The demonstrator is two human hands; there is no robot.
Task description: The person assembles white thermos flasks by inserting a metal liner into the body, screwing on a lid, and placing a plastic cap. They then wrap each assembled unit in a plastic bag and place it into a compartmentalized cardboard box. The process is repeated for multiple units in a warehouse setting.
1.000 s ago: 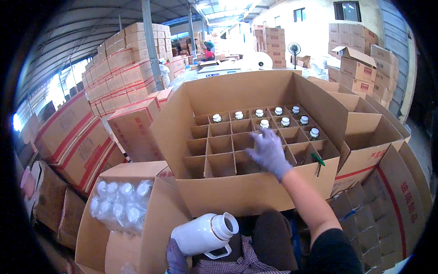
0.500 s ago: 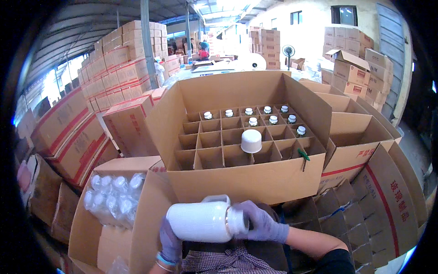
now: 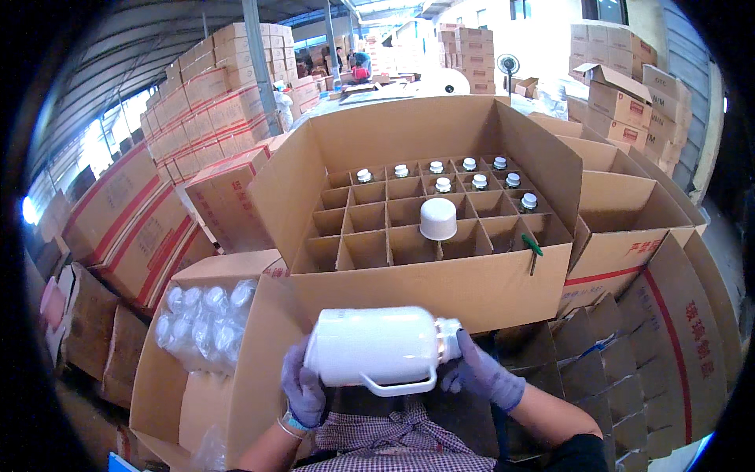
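Note:
A white thermos jug (image 3: 373,346) lies on its side between my two gloved hands, with its handle toward me and its neck pointing right. My left hand (image 3: 303,385) is closed round the base end. At the neck, the fingers of my right hand (image 3: 484,374) are closed on the rim. Just beyond stands a large open carton (image 3: 425,291) with cardboard dividers. Several white-capped bottle necks (image 3: 443,185) show in its far and right compartments. A white cup-shaped lid (image 3: 438,219) rests on the dividers, and a green-handled tool (image 3: 532,245) hangs at the near right wall.
To my left, an open carton (image 3: 236,377) holds several clear-wrapped pieces with rounded white tops (image 3: 206,318). Open cartons (image 3: 621,212) and a divider-filled box (image 3: 582,354) crowd the right. Stacked boxes (image 3: 212,102) line the left, and a fan (image 3: 509,67) stands farther back.
The jug has been rolled over, so its handle has gone from the far side to the near side. It has also moved slightly to the right. The view has shifted a little.

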